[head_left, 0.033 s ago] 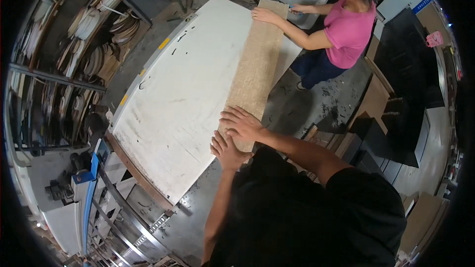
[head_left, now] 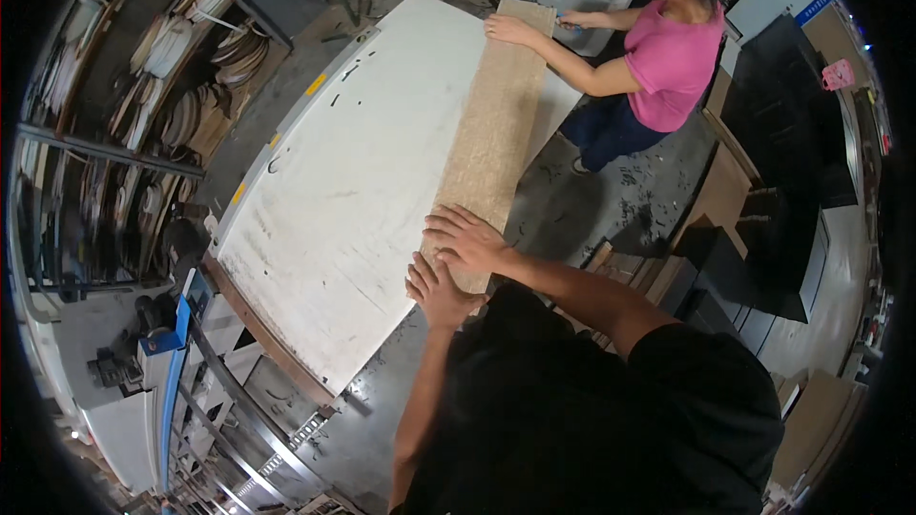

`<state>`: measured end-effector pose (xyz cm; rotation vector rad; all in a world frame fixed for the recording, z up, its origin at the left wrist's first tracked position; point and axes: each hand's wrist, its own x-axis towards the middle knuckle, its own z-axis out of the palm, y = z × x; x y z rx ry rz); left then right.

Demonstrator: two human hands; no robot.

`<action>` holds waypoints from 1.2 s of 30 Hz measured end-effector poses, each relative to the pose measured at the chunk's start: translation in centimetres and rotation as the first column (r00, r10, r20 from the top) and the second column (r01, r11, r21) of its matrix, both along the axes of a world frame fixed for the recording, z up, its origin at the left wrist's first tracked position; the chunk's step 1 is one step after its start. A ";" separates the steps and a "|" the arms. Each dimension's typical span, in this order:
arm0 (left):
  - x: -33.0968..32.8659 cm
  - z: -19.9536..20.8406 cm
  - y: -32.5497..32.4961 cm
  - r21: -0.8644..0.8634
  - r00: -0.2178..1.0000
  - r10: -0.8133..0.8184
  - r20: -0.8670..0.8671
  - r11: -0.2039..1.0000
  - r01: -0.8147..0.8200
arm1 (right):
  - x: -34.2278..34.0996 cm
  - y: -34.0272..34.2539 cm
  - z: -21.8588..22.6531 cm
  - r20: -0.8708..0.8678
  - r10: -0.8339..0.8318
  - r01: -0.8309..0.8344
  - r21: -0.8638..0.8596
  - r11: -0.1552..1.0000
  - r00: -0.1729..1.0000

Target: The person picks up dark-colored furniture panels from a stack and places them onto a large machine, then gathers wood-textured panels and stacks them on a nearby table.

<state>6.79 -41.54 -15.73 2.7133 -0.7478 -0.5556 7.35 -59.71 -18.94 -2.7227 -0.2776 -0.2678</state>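
Observation:
A long, light-brown wood-grain board lies along the right side of a white worktable. My right hand rests on the board's near end, palm down, fingers stretched out. Just nearer, my left hand touches the same end at its left edge, with fingers apart and thumb out to the right. Part of the board's end is hidden under both hands. At the far end, a person in a pink shirt lays one hand on the board. That person's other hand holds a small blue tool by the board's far right corner.
Shelves with coiled edge strips stand at the left. A blue-edged machine with metal rails is at the lower left. Dark panels are stacked at the right. Black scraps litter the floor.

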 end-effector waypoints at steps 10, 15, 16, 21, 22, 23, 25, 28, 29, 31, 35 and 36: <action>0.0 -0.9 0.2 -0.019 0.999 -0.014 0.037 1.000 0.015 | -0.3 -0.3 -1.5 0.006 -0.132 0.132 0.001 0.991 0.991; -0.3 -1.0 -0.1 0.042 0.997 0.027 0.070 0.999 -0.030 | -2.1 -2.4 -4.6 -0.136 -0.916 0.838 0.471 0.275 0.378; -0.4 -1.1 -0.1 0.026 0.995 0.011 0.100 1.000 -0.013 | -2.4 -3.3 -5.8 -0.466 -0.882 0.854 0.483 -0.193 0.065; -0.2 -0.8 -0.1 0.069 0.998 0.002 0.065 0.998 -0.007 | -4.6 -6.0 -5.7 -0.793 -0.199 0.638 0.588 -0.497 0.576; -0.2 -0.5 -0.3 0.087 0.999 0.000 0.042 0.996 -0.004 | -4.9 -6.0 -2.8 -0.786 -0.179 0.627 0.588 -0.511 0.591; -0.2 -0.5 -0.7 0.079 0.999 -0.019 0.045 0.997 0.015 | -5.3 -6.3 -3.2 -0.783 -0.197 0.615 0.594 -0.519 0.590; -0.4 -0.7 -0.2 -0.010 0.994 -0.056 0.098 0.998 0.058 | -5.3 -5.7 -5.2 -0.715 -0.480 0.463 0.697 -0.548 0.508; -1.9 1.6 -1.7 -0.175 0.991 -0.116 0.066 0.977 0.126 | -6.0 -5.5 -6.1 -0.614 -0.604 0.398 0.790 -0.467 0.509; -2.3 3.4 -2.5 -0.220 0.978 -0.199 0.056 0.953 0.207 | -6.1 -5.1 -5.5 -0.588 -0.637 0.381 0.809 -0.448 0.499; -3.2 5.2 -4.0 -0.379 0.967 -0.179 -0.181 0.920 0.099 | -5.9 -3.6 -3.8 -0.551 -0.614 0.319 0.832 -0.453 0.566; -3.3 5.3 -3.9 -0.596 0.887 -0.162 -0.432 0.790 -0.146 | -5.0 1.3 3.0 -0.538 -0.500 0.301 0.824 -0.480 0.678; -3.1 6.5 -3.9 -0.674 0.871 -0.159 -0.465 0.701 -0.233 | -5.4 2.2 4.8 -0.519 -0.487 0.312 0.840 -0.444 0.702</action>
